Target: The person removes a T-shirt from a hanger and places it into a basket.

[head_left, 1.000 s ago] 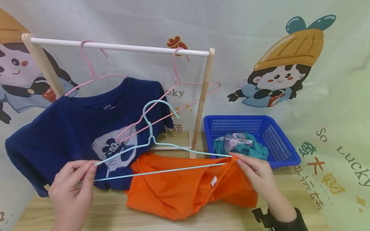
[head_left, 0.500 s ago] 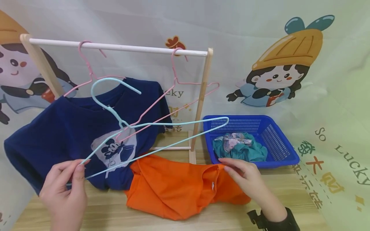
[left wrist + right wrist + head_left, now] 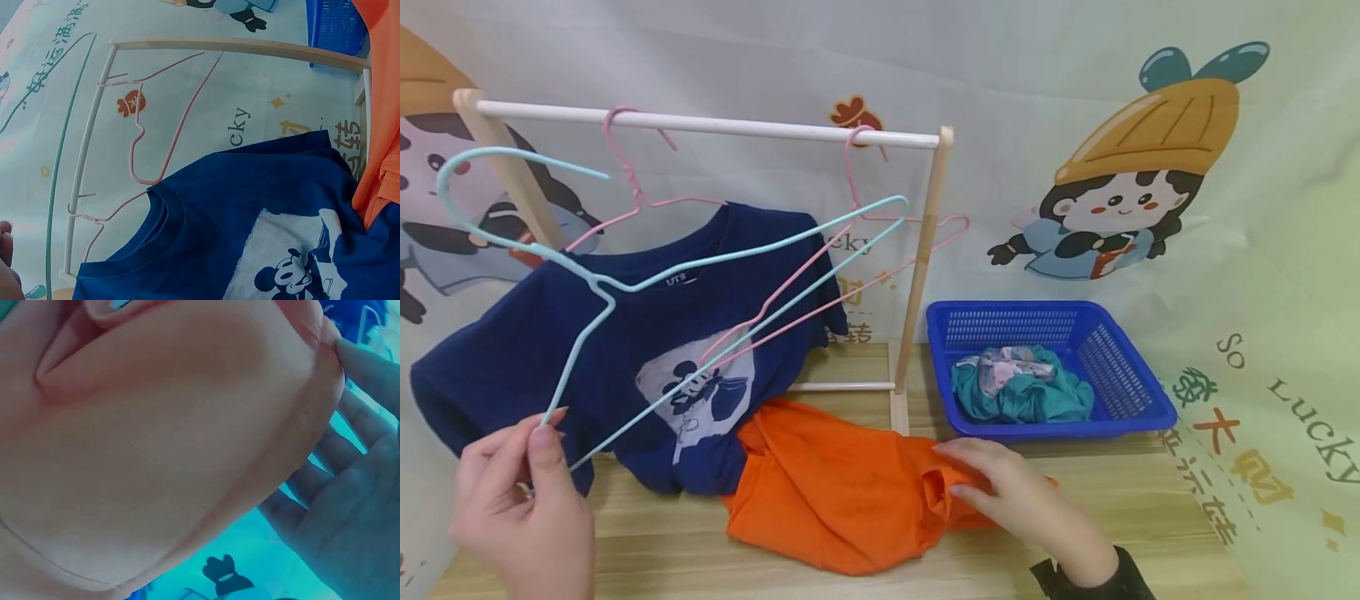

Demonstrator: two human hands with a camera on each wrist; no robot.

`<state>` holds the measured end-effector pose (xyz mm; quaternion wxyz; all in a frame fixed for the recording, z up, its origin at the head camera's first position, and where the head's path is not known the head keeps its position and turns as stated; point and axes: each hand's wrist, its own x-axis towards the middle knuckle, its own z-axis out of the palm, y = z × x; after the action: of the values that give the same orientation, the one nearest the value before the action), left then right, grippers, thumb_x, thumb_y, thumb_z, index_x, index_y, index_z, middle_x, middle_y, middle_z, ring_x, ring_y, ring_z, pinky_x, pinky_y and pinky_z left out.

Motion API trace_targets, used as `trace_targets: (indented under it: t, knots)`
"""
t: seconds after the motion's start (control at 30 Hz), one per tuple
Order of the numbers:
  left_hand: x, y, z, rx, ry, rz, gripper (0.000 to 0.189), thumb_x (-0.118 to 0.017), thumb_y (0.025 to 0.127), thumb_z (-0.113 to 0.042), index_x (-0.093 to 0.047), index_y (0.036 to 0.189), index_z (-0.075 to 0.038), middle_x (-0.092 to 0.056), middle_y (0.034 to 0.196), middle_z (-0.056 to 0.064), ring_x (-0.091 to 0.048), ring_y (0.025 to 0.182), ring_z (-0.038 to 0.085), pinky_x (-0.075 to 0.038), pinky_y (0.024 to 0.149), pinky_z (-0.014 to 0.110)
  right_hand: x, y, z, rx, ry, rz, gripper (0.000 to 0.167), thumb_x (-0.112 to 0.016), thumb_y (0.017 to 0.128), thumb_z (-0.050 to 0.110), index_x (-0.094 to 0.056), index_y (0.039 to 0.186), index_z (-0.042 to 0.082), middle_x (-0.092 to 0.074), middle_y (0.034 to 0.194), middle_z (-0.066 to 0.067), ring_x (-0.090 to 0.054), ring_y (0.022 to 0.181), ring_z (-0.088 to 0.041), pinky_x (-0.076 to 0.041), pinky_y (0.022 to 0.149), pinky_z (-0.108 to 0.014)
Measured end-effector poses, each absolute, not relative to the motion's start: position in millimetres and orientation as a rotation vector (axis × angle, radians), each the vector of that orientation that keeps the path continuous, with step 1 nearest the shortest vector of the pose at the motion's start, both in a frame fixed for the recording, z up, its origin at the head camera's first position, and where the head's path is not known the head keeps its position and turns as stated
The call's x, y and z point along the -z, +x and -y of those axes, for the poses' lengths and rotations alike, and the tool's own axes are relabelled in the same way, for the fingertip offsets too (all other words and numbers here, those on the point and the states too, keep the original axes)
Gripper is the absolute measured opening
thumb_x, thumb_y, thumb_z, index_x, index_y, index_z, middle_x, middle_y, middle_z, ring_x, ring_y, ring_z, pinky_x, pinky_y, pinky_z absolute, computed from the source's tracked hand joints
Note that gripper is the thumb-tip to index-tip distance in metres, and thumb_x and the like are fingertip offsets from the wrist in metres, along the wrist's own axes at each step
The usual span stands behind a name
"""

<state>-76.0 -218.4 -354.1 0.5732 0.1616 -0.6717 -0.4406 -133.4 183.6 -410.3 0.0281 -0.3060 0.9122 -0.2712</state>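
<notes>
My left hand pinches the lower left corner of a light blue wire hanger. The hanger tilts in front of the rack, its hook at upper left and its far end up to the right. In the left wrist view, part of the hanger runs down the left side, near my fingers. An orange shirt lies bunched on the table. My right hand holds its right end between thumb and fingers; in the right wrist view the orange cloth stretches to my thumb tip, other fingers behind its edge.
A wooden rack with a white bar stands behind, holding two pink hangers. A navy T-shirt hangs on the left one; the right pink hanger is bare. A blue basket with teal cloth stands at right on the wooden table.
My left hand has drawn the light blue hanger left, tilting it and pulling its far end out of the orange shirt. My right hand has lowered with the shirt's edge toward the table.
</notes>
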Motion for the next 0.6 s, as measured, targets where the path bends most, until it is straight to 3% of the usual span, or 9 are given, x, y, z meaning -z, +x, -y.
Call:
trace_targets:
  t: [0.17, 0.37, 0.6]
  knots:
    - [352.7, -80.8, 226.1, 1.050, 0.373, 1.540, 0.020, -0.063, 0.090, -0.010, -0.072, 0.096, 0.007, -0.052, 0.083, -0.022, -0.049, 0.081, -0.001, -0.036, 0.062, 0.008, 420.8, -134.4, -175.2, 0.667, -0.963, -2.861, 0.048, -0.070, 0.085, 0.024, -0.056, 0.130, 0.017, -0.058, 0.130, -0.005, -0.054, 0.121, -0.026, -0.044, 0.099, -0.046]
    - [342.8, -80.1, 232.2, 1.050, 0.434, 1.508, 0.024, -0.060, 0.092, -0.013, -0.071, 0.099, 0.008, -0.051, 0.084, -0.022, -0.049, 0.085, -0.002, -0.037, 0.064, 0.008, 427.6, -133.7, -162.3, 0.632, -0.977, -2.778, 0.058, -0.072, 0.081, 0.037, -0.053, 0.134, 0.022, -0.054, 0.135, -0.004, -0.050, 0.125, -0.026, -0.040, 0.102, -0.049]
    - [340.2, -79.6, 243.5, 1.044, 0.534, 1.525, 0.029, -0.054, 0.095, -0.024, -0.072, 0.105, -0.004, -0.051, 0.085, -0.026, -0.046, 0.081, -0.007, -0.031, 0.071, 0.013, 429.7, -130.1, -154.0, 0.637, -0.927, -2.707, 0.061, -0.070, 0.082, 0.043, -0.049, 0.137, 0.026, -0.050, 0.139, -0.003, -0.045, 0.129, -0.026, -0.037, 0.104, -0.054]
